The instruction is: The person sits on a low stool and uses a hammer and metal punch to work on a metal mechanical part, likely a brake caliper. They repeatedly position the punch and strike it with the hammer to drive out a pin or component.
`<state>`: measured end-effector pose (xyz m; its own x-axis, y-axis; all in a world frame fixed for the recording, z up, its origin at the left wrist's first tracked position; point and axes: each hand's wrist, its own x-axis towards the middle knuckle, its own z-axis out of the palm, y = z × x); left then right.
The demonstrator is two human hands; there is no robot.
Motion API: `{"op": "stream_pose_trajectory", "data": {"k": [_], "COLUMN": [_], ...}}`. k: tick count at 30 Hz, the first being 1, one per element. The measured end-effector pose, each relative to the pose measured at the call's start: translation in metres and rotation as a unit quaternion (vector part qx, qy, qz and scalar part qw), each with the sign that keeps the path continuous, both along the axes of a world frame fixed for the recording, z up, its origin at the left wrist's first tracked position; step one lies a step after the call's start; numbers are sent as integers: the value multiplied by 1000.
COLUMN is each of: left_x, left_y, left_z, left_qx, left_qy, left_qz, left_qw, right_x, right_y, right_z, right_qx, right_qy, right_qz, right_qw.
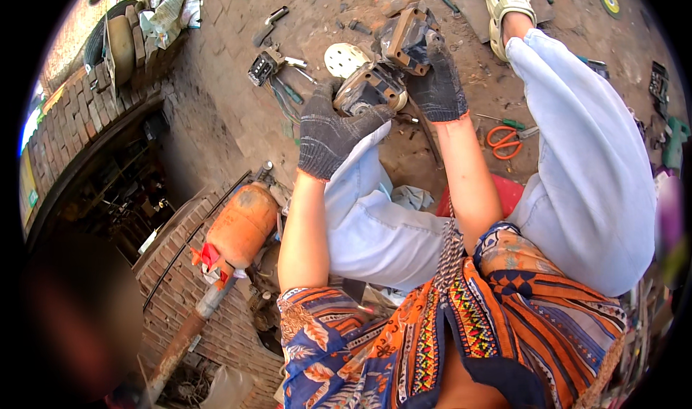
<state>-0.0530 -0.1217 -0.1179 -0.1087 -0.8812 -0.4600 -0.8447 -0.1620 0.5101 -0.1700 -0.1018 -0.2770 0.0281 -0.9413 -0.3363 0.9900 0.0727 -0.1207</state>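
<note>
Item: worn power-tool body [371, 88], judged heavy, rigid, grimy.
Gripped by gloved left hand [331, 131]; gloved right hand [436, 85] clasps bracket [405, 41] above it.

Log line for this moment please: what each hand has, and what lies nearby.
left hand: gloved, grips grimy metal power-tool body | right hand: gloved, holds rusty brown metal bracket | nearby: orange-handled scissors, white perforated disc on dirt ground

A dark blurred shape [79, 315] fills the lower-left corner.

Grimy metal motor part [371, 86] held above knee, tilted; rusty brown bracket [405, 40] at upper end
</note>
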Motion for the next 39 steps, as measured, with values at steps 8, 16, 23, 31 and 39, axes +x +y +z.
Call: {"op": "stream_pose_trajectory", "data": {"k": [8, 16, 23, 31, 39], "left_x": [34, 105, 96, 103, 68], "left_y": [-1, -3, -40, -11, -32], "left_z": [-65, -178, -202, -257, -222], "left_qx": [194, 307, 275, -13, 6], "left_qy": [14, -49, 141, -157, -157], "left_qz": [59, -100, 158, -25, -128], "left_qw": [979, 945, 938, 987, 979], "right_x": [36, 38, 54, 56, 55], "right_y": [11, 41, 11, 34, 45], "right_z": [-57, -75, -113, -120, -134], "right_qx": [170, 281, 264, 398, 233], "right_qy": [-195, -167, -95, 121, 671], "right_qz": [75, 101, 86, 278, 274], "right_qw": [963, 940, 956, 866, 648]}}
